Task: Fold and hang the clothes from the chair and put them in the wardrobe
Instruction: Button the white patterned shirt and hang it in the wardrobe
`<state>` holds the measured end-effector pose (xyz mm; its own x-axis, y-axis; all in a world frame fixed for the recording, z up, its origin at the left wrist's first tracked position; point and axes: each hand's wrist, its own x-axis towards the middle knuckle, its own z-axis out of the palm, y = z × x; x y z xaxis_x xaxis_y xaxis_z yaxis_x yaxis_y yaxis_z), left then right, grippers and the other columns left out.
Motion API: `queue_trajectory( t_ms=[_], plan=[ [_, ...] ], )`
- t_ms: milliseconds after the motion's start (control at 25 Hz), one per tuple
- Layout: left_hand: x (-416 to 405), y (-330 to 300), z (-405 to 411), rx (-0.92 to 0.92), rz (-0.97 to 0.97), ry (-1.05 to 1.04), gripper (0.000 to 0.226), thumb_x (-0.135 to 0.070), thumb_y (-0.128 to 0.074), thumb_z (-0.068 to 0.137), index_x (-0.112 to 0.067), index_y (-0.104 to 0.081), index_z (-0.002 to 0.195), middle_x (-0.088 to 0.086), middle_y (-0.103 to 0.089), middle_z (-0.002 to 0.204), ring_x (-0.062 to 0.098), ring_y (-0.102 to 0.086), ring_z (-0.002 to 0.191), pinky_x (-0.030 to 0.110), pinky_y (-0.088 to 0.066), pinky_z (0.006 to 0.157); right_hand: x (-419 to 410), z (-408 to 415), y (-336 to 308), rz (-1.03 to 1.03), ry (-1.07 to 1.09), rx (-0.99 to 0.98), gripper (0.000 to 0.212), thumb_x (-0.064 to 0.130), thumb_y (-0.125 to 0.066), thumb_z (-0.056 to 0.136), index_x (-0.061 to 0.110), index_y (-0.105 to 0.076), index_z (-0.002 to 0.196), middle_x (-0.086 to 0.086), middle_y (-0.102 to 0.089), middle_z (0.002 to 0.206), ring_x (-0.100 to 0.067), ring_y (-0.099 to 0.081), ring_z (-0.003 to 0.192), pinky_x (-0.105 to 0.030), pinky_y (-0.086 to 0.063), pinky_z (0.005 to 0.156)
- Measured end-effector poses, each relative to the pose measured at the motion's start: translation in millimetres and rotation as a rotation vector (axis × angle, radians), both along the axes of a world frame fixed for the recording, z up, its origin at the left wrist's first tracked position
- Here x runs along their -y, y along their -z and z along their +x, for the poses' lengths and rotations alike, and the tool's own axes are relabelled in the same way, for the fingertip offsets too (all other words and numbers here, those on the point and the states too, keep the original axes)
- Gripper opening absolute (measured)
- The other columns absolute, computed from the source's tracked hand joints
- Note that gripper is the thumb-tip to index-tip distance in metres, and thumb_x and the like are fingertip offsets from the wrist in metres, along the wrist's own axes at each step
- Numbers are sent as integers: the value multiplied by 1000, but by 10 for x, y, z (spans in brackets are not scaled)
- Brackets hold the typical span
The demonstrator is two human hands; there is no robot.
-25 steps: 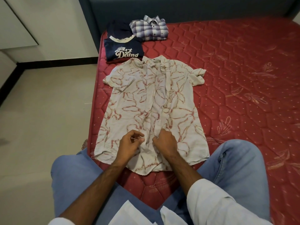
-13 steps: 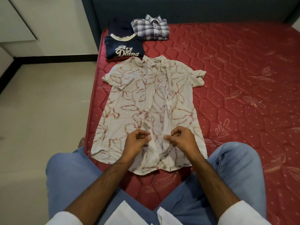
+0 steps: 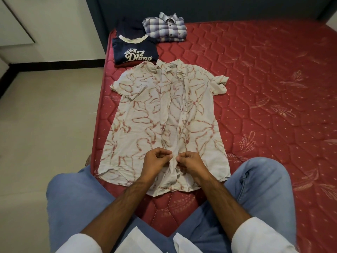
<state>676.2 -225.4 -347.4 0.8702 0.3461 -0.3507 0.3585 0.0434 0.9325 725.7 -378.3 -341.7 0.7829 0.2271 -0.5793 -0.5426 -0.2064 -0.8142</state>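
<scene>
A white short-sleeved shirt with a red floral pattern point(image 3: 145, 114) lies spread front-up on the red mattress point(image 3: 264, 88), collar away from me. My left hand point(image 3: 156, 161) and my right hand point(image 3: 191, 162) meet at the shirt's front placket near the hem. Each pinches one edge of the placket between thumb and fingers, and the cloth bunches slightly between them. A folded navy T-shirt with white lettering point(image 3: 134, 52) and a folded plaid shirt point(image 3: 166, 30) lie at the far left corner of the mattress.
The mattress edge runs along the left of the shirt, with pale floor point(image 3: 45, 125) beyond it. A dark headboard point(image 3: 218, 8) stands at the back. My knees in blue jeans point(image 3: 264, 189) rest on either side of the shirt's hem. A white cabinet door point(image 3: 12, 21) shows top left.
My two hands have come back together at the placket after being slightly apart half a second ago. The shirt's lower front has gathered between them.
</scene>
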Motion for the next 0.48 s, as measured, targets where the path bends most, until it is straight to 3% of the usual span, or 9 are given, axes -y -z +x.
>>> queue_trajectory(
  t_ms=[120,280,480],
  plan=[
    [18,-3,12,-5,6,23,12,-7,-81,83,-7,-77,94,6,-78,86,21,-76,84,35,-63,77,-26,-4,34,50,59,-19,13,4,-66,95,1,-72,83,-20,-69,74,-25,-58,60,-30,-45,52],
    [19,9,3,1,35,36,13,-10,-83,82,-8,-78,94,6,-78,85,20,-75,84,33,-62,75,-63,-39,47,40,106,-9,11,4,-65,95,0,-71,86,-11,-61,62,-15,-49,46,-26,-37,45],
    [16,26,7,-5,50,26,12,-10,-83,82,-8,-78,92,5,-78,83,19,-75,81,32,-62,73,-70,-55,46,39,124,30,10,7,-67,94,3,-72,87,-7,-64,64,-13,-53,48,-25,-41,45]
  ],
)
